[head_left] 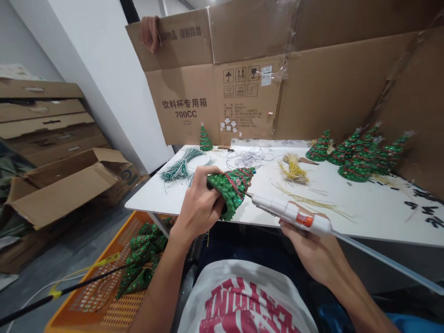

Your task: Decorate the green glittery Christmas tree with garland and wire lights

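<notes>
My left hand [201,203] is closed around the base of a small green glitter Christmas tree [236,187], tipped on its side with its point to the right. Red garland winds round it. In my right hand [308,245] is a white glue gun [284,208] with an orange part, and a long clear glue stick [385,259] juts out behind it. The gun's thin nozzle points at the tree's side, at or very near the surface. Behind my left hand lies a bundle of green wire strands [180,166]. Yellow strands [294,169] lie farther back.
Several decorated trees [360,157] stand at the table's right, and one small tree [205,138] at the back left. Cardboard walls [243,92] enclose the white table [256,203]. An orange crate [79,282] of green trees sits below left, with a cable across it.
</notes>
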`<state>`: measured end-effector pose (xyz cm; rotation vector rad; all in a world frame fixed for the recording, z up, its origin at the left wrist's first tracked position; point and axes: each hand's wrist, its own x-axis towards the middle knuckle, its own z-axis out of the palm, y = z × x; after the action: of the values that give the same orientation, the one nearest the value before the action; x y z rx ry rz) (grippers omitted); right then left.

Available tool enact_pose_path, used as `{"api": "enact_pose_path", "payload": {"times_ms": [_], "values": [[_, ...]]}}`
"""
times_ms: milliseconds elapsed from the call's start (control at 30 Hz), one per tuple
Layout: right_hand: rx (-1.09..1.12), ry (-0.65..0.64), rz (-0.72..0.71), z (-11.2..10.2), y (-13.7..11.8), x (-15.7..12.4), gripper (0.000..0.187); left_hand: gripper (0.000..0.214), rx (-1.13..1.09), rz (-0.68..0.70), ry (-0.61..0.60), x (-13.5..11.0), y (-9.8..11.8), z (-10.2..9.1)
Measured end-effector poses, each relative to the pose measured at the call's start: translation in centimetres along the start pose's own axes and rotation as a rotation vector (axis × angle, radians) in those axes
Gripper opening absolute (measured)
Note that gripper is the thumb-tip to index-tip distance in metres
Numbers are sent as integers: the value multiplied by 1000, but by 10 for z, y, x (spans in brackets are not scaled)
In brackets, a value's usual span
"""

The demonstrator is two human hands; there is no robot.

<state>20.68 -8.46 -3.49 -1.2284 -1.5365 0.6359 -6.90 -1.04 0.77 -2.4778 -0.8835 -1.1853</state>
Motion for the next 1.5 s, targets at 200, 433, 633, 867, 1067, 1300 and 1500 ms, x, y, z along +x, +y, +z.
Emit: {"api": "enact_pose_path", "payload": {"times_ms": [200, 433, 633, 867, 1067, 1300, 1500], "values": [[-3, -70, -12, 1, -5, -4, 18, 19, -32, -3, 38, 2, 3, -2], [1, -42, -14, 5, -5, -9, 23, 23, -69, -15, 40, 3, 4, -2], [-46, -59, -33, 4, -10, -8, 25, 23, -71, 18, 54, 4, 2, -2], [-35, -109, -68, -1, -7, -4, 17, 20, -57, 11, 50, 2, 1, -2], [-65, -47, -70, -2, 2, 4, 12, 20, -57, -36, 85, 2, 1, 3], [-243, -52, 9, -6, 30, 31, 29, 23, -36, -194, 216, 2, -16, 13], [-387, -46, -17, 19, 84, 48, 28, 26, -100, -291, 291, 1, -16, 12]]}}
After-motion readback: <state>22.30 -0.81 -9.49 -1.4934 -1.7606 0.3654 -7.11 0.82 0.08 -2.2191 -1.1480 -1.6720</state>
